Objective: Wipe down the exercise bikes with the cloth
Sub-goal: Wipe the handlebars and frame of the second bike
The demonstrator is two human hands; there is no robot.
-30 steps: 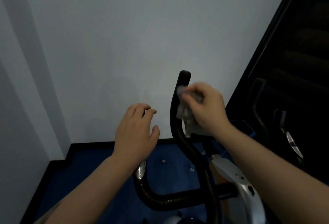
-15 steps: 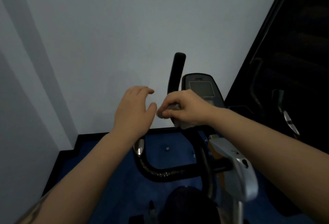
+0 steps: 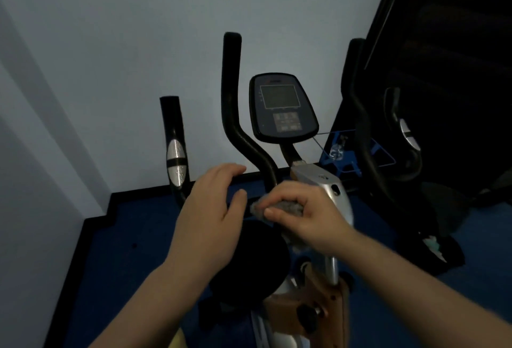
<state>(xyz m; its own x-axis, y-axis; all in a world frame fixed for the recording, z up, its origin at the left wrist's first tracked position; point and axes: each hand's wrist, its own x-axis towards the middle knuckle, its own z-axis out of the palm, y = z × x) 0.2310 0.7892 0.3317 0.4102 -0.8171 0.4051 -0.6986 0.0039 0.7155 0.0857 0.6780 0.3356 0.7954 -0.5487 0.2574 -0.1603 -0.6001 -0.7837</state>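
An exercise bike stands in front of me, with a black console (image 3: pixel 283 108), a tall curved black handlebar (image 3: pixel 235 115) and a shorter grip with a silver sensor (image 3: pixel 175 159) on the left. My right hand (image 3: pixel 307 216) is closed on a grey cloth (image 3: pixel 279 207), low on the handlebar where it meets the silver post cover (image 3: pixel 327 184). My left hand (image 3: pixel 213 212) hovers just left of the cloth, fingers apart and curved, holding nothing. The black seat (image 3: pixel 257 259) lies below both hands, partly hidden by them.
A white wall is close behind the bike. The floor (image 3: pixel 116 259) is blue with a black skirting. At the right stand another black handlebar (image 3: pixel 363 131) with a silver-sensor grip (image 3: pixel 407 131), a dark panel and a blue rack (image 3: pixel 346 154).
My right hand has slid the cloth down the tall handlebar from near its top to its base. My left hand dropped with it. The view tilted down, showing console and seat.
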